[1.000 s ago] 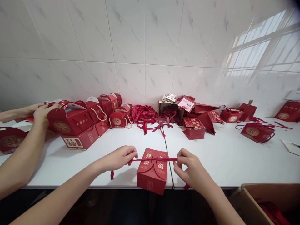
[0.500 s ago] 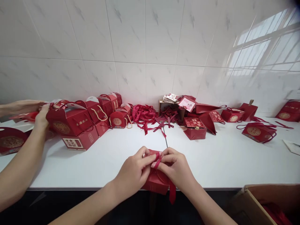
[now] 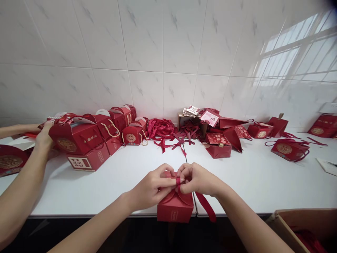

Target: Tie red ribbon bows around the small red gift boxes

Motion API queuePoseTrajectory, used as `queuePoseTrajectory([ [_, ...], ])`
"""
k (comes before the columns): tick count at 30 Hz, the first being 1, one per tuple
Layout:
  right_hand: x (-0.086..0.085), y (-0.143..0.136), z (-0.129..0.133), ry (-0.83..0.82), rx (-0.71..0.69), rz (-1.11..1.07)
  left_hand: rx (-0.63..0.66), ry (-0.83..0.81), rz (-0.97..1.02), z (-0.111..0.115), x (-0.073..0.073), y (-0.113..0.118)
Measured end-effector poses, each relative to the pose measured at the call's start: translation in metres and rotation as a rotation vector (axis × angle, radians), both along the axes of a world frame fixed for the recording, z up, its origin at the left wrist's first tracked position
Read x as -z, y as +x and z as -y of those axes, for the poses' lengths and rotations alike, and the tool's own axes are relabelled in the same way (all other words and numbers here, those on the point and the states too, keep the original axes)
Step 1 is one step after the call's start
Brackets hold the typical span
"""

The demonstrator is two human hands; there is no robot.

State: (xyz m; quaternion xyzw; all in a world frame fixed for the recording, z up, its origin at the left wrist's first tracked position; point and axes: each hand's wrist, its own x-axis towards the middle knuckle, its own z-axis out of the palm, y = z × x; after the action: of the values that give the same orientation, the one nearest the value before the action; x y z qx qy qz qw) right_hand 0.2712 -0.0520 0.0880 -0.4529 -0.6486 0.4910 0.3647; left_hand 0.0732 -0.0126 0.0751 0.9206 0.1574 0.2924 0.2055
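Observation:
A small red gift box [image 3: 175, 211] sits at the front edge of the white table, its curved flaps folded together on top. Above it, my left hand [image 3: 151, 186] pinches a dark red ribbon [image 3: 206, 207], with a loop of it wrapped at the fingertips. Close against those fingers, my right hand [image 3: 197, 179] is closed on the same ribbon at the top of the box. A loose tail of ribbon hangs to the right, past my right wrist and over the table edge. My fingers partly hide where the ribbon crosses.
Stacked red boxes [image 3: 73, 138] stand at left, where another person's hands [image 3: 43, 138] work. A ribbon pile [image 3: 162, 129] lies by the wall. More red boxes [image 3: 218, 149] are right of centre. A cardboard carton [image 3: 283, 226] stands below the table at right.
My right hand has turned and risen slightly at the ribbon. The box now shows more of its front, and the ribbon tail has swung right. The other person's hands have shifted a little.

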Motion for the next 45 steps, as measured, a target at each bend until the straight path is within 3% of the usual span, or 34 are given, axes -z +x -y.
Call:
queuePoseTrajectory([
  [2,-0.002,0.001,-0.006,-0.016,-0.058,0.019,-0.007,-0.123,0.02,-0.006,-0.001,0.004],
  [6,-0.007,-0.001,-0.006,0.016,-0.048,0.083,-0.062,-0.333,0.033,-0.007,-0.004,0.007],
  [9,-0.012,0.004,0.004,0.084,-0.015,0.211,-0.113,-0.336,0.011,0.0,-0.013,-0.004],
  [13,-0.017,0.019,0.015,0.142,0.062,0.378,-0.188,-0.321,-0.164,0.003,-0.028,-0.026],
  [15,-0.015,0.024,0.016,0.159,0.032,0.4,-0.137,-0.424,-0.22,0.001,-0.032,-0.03],
  [18,-0.008,0.023,0.016,0.266,0.024,0.427,-0.006,-0.607,-0.141,-0.004,-0.029,-0.024],
  [20,-0.002,0.021,0.016,0.339,0.092,0.5,-0.007,-0.553,-0.117,-0.006,-0.024,-0.018],
  [26,0.015,0.023,0.024,0.337,0.306,0.574,-0.161,0.005,-0.266,-0.009,-0.011,-0.021],
  [31,0.022,0.025,0.028,0.342,0.309,0.502,-0.06,0.044,-0.187,-0.011,-0.002,-0.032],
  [35,0.026,0.03,0.029,0.366,0.283,0.443,-0.165,0.307,-0.188,-0.017,0.002,-0.037],
  [37,0.032,0.034,0.029,0.366,0.249,0.347,-0.183,0.283,-0.189,-0.018,0.003,-0.036],
  [42,0.062,0.023,0.031,0.303,0.047,0.095,-0.105,-0.137,-0.082,-0.017,0.011,-0.019],
  [44,0.077,0.019,0.034,0.336,0.062,0.106,-0.06,-0.201,-0.007,-0.027,0.022,-0.01],
  [45,0.084,0.022,0.037,0.375,0.105,0.128,-0.099,-0.204,0.025,-0.036,0.029,-0.006],
])
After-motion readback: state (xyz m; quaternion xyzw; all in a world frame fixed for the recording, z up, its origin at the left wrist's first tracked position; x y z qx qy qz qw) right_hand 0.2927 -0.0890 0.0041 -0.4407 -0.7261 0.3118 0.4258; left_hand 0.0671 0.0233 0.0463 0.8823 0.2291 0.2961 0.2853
